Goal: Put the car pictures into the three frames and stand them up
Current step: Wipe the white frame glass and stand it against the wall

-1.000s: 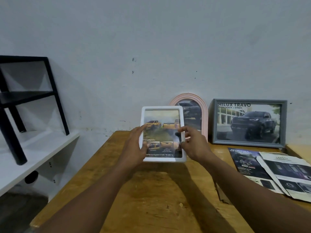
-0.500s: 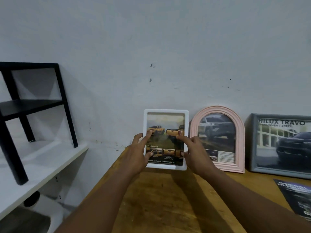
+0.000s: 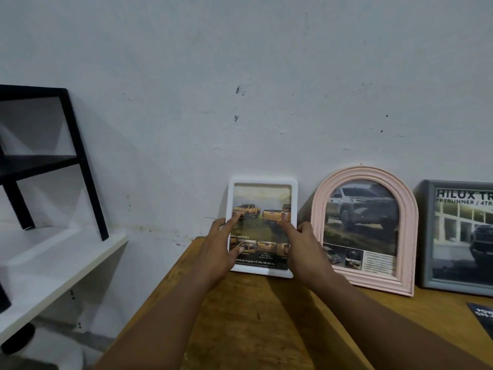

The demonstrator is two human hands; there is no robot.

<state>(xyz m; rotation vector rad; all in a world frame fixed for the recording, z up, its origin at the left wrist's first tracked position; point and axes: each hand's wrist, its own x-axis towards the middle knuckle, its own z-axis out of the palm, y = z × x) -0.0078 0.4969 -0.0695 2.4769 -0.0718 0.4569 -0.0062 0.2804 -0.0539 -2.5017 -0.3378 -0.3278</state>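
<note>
Grips the white frame (image 3: 262,228) from both sides. With the left hand (image 3: 216,252), hooks fingers behind the left edge and lays forefinger and thumb across the glass. With the right hand (image 3: 306,252), presses the forefinger on the front by the right edge and curls the other fingers round that side. Holds it upright, face to the camera, at the back left corner of the wooden table (image 3: 253,329), close to the wall (image 3: 240,76). Cannot tell whether the bottom edge rests on the wood, nor whether the top touches the wall. Carries a picture of yellow pickup trucks, with a row of small photos and a line of print below.

Just to the right, near but not touching: a pink arched frame (image 3: 364,231), upright on the table with a silver car picture inside. Beside that, a grey frame (image 3: 458,236) with a dark car picture, cut off by the edge of view. At the far right of the table, the corner of a dark leaflet (image 3: 482,319). Left of the table, a white shelf (image 3: 53,263) with a black rack (image 3: 34,164) on it.
</note>
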